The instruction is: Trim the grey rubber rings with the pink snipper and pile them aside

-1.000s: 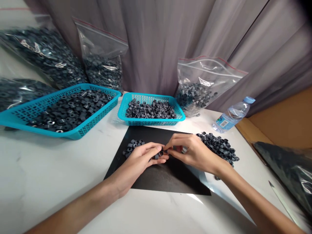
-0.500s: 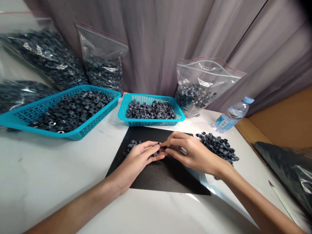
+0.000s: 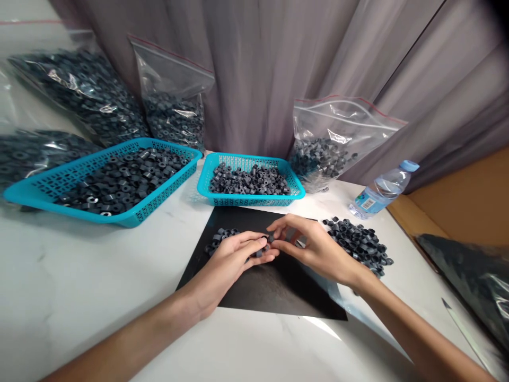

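Observation:
Over a black mat [image 3: 262, 294], my left hand [image 3: 238, 253] is closed, its thumb and forefinger pinching a small dark ring-shaped plastic piece [image 3: 264, 239]. A few more small grey pieces [image 3: 258, 254] show among its lower fingers. My right hand [image 3: 304, 241] meets it from the right, thumb and forefinger bent around another small dark grey piece [image 3: 271, 239] right beside the ring. Its forefinger tip sits slightly above that piece. Behind my left hand a heap of grey cylindrical pieces [image 3: 220, 237] lies on the mat. To the right of my right hand is a pile of dark hollow rings [image 3: 360, 241].
Two blue baskets, one at left [image 3: 131, 216] and one in the middle [image 3: 250, 201], hold many grey pieces. Zip bags of pieces stand behind, including one at right [image 3: 322, 159]. A water bottle [image 3: 384, 191] and a pen-like stick [image 3: 463, 326] are on the right.
The view has shifted slightly, so everything sits a little further right. My right forefinger has lifted a bit away from the left hand's fingertips, and the ring there shows more clearly.

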The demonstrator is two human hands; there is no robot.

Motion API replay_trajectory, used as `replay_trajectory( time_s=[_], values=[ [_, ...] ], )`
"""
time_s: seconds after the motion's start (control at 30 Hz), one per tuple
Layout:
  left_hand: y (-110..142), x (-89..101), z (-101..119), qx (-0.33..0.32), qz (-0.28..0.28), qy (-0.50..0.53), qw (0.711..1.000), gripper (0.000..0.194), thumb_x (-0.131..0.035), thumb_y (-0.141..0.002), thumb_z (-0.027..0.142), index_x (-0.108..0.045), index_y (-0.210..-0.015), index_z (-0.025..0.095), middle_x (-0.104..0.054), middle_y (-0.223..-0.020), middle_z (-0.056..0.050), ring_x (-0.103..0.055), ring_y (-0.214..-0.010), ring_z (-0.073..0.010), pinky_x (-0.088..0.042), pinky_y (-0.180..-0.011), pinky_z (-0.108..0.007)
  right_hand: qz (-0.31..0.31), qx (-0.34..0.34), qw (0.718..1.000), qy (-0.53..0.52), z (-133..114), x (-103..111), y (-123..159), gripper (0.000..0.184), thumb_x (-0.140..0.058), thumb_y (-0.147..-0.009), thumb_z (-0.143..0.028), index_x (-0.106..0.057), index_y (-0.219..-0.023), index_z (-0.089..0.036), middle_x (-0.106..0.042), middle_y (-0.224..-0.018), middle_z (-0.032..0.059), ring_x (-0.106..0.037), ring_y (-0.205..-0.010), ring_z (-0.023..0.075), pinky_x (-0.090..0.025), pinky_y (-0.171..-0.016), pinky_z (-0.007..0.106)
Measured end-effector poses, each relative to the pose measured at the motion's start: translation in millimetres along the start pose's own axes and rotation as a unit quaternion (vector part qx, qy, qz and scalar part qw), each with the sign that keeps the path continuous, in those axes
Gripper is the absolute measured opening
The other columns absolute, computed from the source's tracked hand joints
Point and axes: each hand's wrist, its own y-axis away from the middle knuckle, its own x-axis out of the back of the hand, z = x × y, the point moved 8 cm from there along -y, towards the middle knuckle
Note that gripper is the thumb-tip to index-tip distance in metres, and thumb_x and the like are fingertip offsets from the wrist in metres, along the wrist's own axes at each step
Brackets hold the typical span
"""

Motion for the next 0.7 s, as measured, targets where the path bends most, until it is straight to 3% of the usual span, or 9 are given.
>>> replay_trajectory(
  time_s=[0.33,0.7],
  values=[
    [1.0,0.6,3.2,-0.006,-0.008,-0.001,1.000,0.020,-0.064,-0.092,0.027,-0.076,-0.104,0.015,-0.077,-0.103,-0.006,-0.071,-0.106,-0.0224,-0.053,-0.102,-0.033,0.015,0.029,0.996,0.084,-6.0,4.4,-0.4,0.013,-0.063,-0.092,-0.020,-0.066,-0.105,-0.022,-0.064,-0.102,0.0049,-0.060,-0.090,0.0165,-0.052,-0.073,0.027],
    [1.2,6.9,-0.9,-0.001,0.017,0.041,0.999,0.017,-0.066,-0.091,0.025,-0.075,-0.097,0.013,-0.076,-0.107,-0.007,-0.071,-0.108,-0.0239,-0.053,-0.103,-0.033,0.008,0.007,0.992,0.128,-9.2,5.0,3.5,0.012,-0.059,-0.094,-0.020,-0.062,-0.105,-0.023,-0.069,-0.095,0.0024,-0.064,-0.083,0.0156,-0.048,-0.065,0.024]
  ],
)
